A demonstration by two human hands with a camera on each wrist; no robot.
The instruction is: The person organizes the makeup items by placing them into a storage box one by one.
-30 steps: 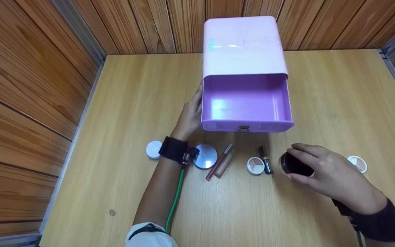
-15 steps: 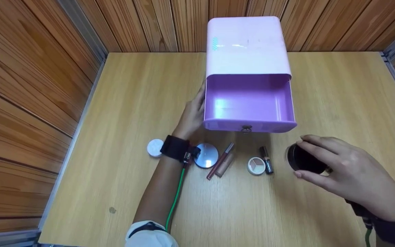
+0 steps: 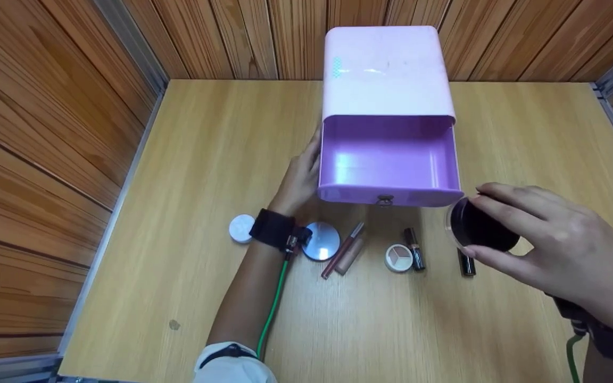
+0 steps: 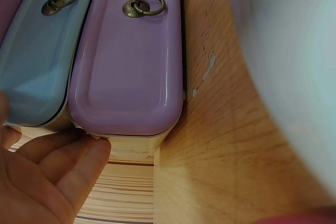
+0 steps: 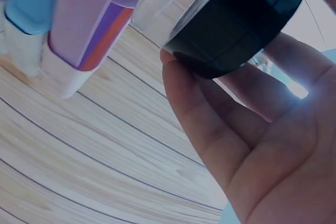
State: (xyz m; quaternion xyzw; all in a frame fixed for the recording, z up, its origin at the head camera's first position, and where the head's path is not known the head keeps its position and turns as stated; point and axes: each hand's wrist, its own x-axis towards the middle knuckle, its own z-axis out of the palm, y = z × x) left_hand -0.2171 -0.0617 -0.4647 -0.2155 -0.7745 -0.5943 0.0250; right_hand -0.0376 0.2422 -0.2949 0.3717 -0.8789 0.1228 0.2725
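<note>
A pink drawer cabinet stands at the back of the wooden table, its purple top drawer pulled out and empty. My left hand rests flat against the drawer's left side, fingers straight. In the left wrist view the fingers touch the cabinet's lower corner below the purple drawer front. My right hand grips a round black jar with a clear lid, lifted off the table just right of the drawer's front corner. The right wrist view shows the black jar held between thumb and fingers.
In a row on the table lie a white round lid, a silver compact, a lip gloss tube, an eyeshadow pot, a small dark tube and a black stick. Wooden walls close in the table.
My right hand has lifted the black jar off the table and carried it up and right toward the drawer's front corner, uncovering a black stick. The left hand has stayed put.
</note>
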